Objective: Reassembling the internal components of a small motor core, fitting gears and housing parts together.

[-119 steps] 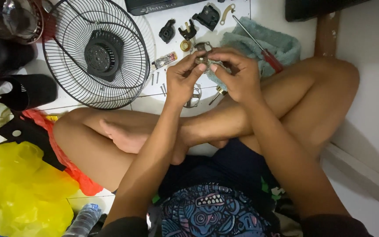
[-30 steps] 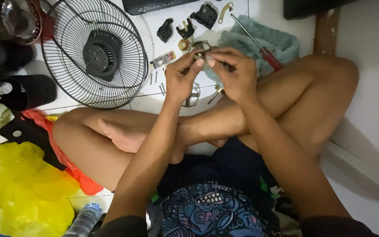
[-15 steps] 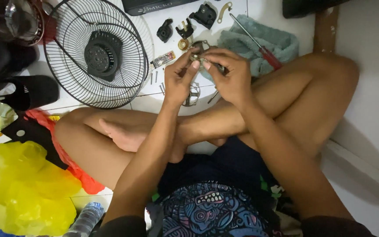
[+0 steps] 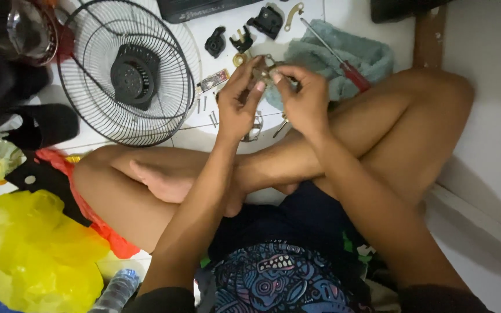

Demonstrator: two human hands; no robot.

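While both hands pinch it, a small metal part hangs just above the teal cloth.
Left hand and right hand grip it; a red-handled screwdriver lies on the cloth, loose screws and a black fan grille left of it.

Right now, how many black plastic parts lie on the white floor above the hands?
3: a small rounded one beside the fan grille, a forked one right of it, and a larger one near the top edge. The hands may hide more.

Single head view, steeply down, close overhead
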